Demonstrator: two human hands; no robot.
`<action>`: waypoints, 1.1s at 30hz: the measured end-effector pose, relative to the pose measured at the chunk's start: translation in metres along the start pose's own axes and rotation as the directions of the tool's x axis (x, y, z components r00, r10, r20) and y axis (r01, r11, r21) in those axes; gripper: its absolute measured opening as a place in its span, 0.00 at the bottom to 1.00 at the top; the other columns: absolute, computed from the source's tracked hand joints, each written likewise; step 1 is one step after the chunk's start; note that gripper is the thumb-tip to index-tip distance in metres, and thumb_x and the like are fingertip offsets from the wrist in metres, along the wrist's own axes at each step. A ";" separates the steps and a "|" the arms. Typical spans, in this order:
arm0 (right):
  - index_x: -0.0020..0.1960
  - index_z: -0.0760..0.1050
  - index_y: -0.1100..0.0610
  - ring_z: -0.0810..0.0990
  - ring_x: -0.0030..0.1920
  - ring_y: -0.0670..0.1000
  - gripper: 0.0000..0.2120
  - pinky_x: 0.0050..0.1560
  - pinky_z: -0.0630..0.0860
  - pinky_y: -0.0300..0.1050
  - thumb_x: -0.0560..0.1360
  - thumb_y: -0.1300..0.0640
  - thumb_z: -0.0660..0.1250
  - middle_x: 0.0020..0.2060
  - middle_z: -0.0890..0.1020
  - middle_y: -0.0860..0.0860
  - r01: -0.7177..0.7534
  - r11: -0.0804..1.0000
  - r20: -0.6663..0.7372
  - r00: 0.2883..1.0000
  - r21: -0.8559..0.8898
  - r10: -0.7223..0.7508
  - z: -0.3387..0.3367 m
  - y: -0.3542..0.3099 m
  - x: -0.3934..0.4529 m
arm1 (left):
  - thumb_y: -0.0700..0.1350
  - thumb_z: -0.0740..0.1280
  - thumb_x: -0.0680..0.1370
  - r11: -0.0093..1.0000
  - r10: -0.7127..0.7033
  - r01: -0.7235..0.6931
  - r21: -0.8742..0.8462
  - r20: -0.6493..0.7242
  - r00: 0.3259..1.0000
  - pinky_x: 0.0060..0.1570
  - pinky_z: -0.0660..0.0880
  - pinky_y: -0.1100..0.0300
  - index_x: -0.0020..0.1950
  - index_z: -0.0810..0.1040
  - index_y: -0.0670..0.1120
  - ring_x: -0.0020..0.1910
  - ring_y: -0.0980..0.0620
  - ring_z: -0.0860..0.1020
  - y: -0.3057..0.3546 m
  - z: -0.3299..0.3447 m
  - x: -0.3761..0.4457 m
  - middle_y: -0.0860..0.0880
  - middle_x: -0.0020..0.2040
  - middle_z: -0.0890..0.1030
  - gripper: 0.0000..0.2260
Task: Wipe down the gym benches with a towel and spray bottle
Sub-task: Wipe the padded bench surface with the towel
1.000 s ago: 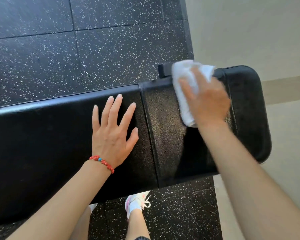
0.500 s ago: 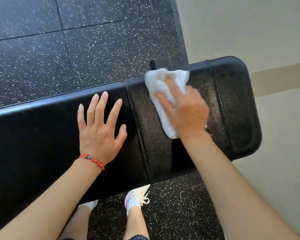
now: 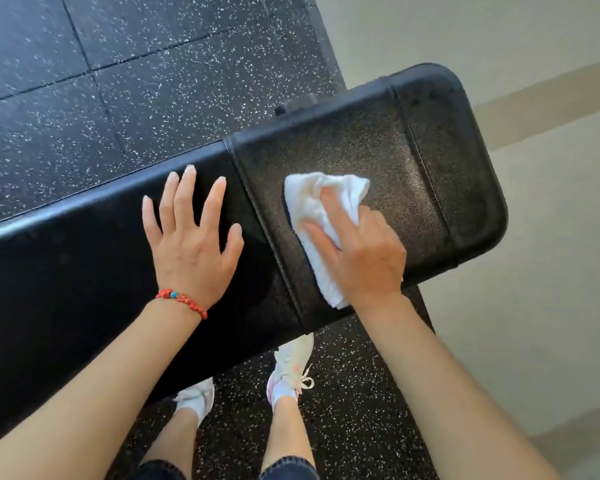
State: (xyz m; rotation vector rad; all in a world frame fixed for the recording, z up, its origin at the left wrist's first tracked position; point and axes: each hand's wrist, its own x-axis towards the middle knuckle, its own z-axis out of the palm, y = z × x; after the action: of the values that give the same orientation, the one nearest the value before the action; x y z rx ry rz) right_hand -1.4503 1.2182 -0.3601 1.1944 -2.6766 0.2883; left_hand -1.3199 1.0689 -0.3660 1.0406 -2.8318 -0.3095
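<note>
Black padded vinyl, two cushions on one bench (image 3: pixel 84 271), split by a stitched seam running across the surface. Long cushion on the left reads smooth and glossy; the shorter end cushion (image 3: pixel 378 150) looks pebbled or dull, with a raised welt bordering its far end. Whether that dullness is grain or spray film, I cannot tell.

White towel (image 3: pixel 317 216), soft terry by the look of it, bunched and folded, lies on the end cushion near the seam. Right hand (image 3: pixel 364 258) presses it down: index and middle fingers laid over the cloth, thumb side tucked along its near edge, so the grip is a loose hold-and-press rather than a fist. Left hand (image 3: pixel 191 244) rests flat on the long cushion, fingers spread, holding nothing; apparently bracing. Red beaded bracelet (image 3: pixel 182 301) on that wrist.

Progress, as a judgement: wiping is under way on the end cushion of this bench. No visible streak line separates cleaned from uncleaned area, so coverage cannot be read off. Long cushion stretches out of view to the left; its state is unknown. Spray bottle is not in view. Other benches, if any, are not in view either.

Floor: black rubber tiles (image 3: pixel 135 81) with white flecks, pale wall at right. White trainers (image 3: pixel 291 372) below the bench edge.
</note>
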 end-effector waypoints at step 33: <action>0.65 0.73 0.48 0.76 0.43 0.60 0.20 0.40 0.66 0.44 0.74 0.44 0.61 0.43 0.78 0.60 -0.623 0.769 0.053 0.780 0.142 0.623 -0.017 0.100 -0.014 | 0.55 0.55 0.76 0.952 0.304 -0.304 -0.021 0.120 0.945 0.69 0.50 0.40 0.71 0.67 0.45 0.72 0.39 0.60 0.091 0.021 0.028 0.39 0.72 0.65 0.26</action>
State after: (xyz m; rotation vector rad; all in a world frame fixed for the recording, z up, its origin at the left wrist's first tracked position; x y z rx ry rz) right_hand -1.5142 1.2981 -0.3573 0.2700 -3.0161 0.5929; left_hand -1.4017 1.1218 -0.3648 0.5856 -3.0401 -0.3556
